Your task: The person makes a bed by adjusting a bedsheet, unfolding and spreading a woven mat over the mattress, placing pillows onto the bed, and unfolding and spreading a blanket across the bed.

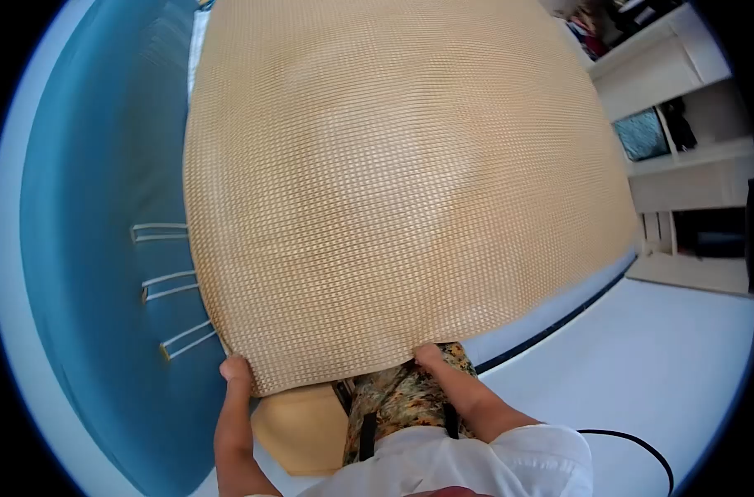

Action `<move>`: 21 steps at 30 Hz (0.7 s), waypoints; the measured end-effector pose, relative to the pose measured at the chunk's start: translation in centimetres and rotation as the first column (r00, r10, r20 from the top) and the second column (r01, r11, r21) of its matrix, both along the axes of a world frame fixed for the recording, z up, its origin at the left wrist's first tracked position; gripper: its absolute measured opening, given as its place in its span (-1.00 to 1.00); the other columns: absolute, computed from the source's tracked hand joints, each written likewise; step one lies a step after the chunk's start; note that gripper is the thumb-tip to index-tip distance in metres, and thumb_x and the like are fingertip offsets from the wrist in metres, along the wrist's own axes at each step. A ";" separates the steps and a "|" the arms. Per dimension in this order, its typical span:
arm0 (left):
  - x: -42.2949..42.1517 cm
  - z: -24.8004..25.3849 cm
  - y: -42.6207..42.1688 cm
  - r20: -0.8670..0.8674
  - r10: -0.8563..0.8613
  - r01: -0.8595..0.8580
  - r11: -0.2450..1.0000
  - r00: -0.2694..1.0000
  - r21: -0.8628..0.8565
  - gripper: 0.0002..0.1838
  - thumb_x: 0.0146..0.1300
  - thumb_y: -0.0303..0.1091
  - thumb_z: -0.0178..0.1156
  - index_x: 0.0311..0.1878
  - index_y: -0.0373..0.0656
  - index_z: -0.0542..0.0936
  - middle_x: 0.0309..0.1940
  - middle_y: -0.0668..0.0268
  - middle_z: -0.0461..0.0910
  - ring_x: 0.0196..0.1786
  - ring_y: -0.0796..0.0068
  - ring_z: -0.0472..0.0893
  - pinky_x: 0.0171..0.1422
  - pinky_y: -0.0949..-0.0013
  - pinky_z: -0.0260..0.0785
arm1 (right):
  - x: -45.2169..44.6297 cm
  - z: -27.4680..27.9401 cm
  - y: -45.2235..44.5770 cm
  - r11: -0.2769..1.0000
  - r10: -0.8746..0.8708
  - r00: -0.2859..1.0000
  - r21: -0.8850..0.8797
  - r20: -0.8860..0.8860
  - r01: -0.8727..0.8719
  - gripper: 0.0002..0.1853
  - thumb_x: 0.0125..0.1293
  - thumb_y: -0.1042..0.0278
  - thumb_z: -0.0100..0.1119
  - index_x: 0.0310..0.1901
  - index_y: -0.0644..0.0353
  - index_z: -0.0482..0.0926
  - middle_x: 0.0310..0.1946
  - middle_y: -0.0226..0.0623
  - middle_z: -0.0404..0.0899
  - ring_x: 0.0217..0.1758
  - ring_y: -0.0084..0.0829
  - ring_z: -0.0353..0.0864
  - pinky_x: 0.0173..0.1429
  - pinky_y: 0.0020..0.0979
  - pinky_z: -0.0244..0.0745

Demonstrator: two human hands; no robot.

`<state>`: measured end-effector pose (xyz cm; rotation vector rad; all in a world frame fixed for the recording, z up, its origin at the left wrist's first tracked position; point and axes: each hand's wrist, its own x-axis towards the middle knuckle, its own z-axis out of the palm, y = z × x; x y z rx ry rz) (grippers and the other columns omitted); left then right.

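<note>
A large tan woven sleeping mat (377, 182) fills the middle of the view, its surface a fine grid with a slight bulge. My left hand (237, 369) is closed around its near left corner, beside the blue wall. Further right along the same near edge, my right hand (429, 356) grips the mat, fingers curled over the border and partly hidden. Below the mat's right side shows a strip of white mattress (517, 331) with a dark band (551, 331) along its bottom.
On the left runs a blue wall (95, 248) with several pale bracket-like shapes (170, 286) beside the mat. White shelves (667, 166) holding assorted items stand at the right. A tan panel (302, 427) is by my legs; a black cable (642, 451) curves over the pale floor (617, 364).
</note>
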<state>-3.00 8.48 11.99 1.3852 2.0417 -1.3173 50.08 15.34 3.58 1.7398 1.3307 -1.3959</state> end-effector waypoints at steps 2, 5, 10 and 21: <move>-0.7 -0.7 -1.4 0.008 0.066 -0.066 0.998 0.998 0.000 -0.82 0.21 -0.30 0.02 -0.22 0.00 0.61 -0.29 0.39 0.64 -0.25 0.44 0.64 -0.38 0.38 0.47 | -0.8 0.7 0.4 0.995 -0.067 0.996 -0.069 0.063 0.071 -0.80 0.25 0.39 -0.03 -0.44 0.27 0.54 -0.53 -0.17 0.55 -0.45 -0.30 0.52 -0.36 -0.26 0.46; 0.4 1.4 0.0 0.062 0.181 -0.183 0.983 0.981 0.031 -0.82 0.20 -0.34 0.01 -0.28 -0.05 0.61 -0.28 0.28 0.64 -0.26 0.39 0.65 -0.33 0.34 0.50 | -2.1 4.4 2.7 0.874 -0.408 0.897 -0.213 0.169 0.437 -0.80 0.28 0.41 -0.05 -0.46 0.25 0.50 -0.61 -0.19 0.49 -0.57 -0.35 0.43 -0.45 -0.31 0.40; 0.9 -1.7 -2.0 0.089 0.389 -0.398 0.873 0.917 0.283 -0.84 0.20 -0.43 -0.03 -0.16 -0.19 0.44 -0.33 0.13 0.61 -0.33 0.24 0.64 -0.30 0.26 0.51 | -1.2 0.6 -0.2 0.613 -0.744 0.648 -0.217 0.166 0.760 -0.81 0.25 0.46 -0.06 -0.51 0.26 0.43 -0.71 -0.19 0.37 -0.71 -0.40 0.30 -0.62 -0.35 0.23; 4.5 2.5 -1.4 0.227 0.314 -0.385 0.810 0.922 0.442 -0.40 0.21 -0.50 -0.08 0.34 -0.06 0.08 0.21 0.12 0.23 0.13 0.17 0.38 0.08 0.20 0.35 | -2.0 1.3 0.0 0.434 -0.883 0.456 -0.175 0.114 0.884 -0.79 0.38 0.29 -0.12 -0.26 0.28 0.40 -0.59 -0.31 0.36 -0.62 -0.46 0.28 -0.53 -0.41 0.29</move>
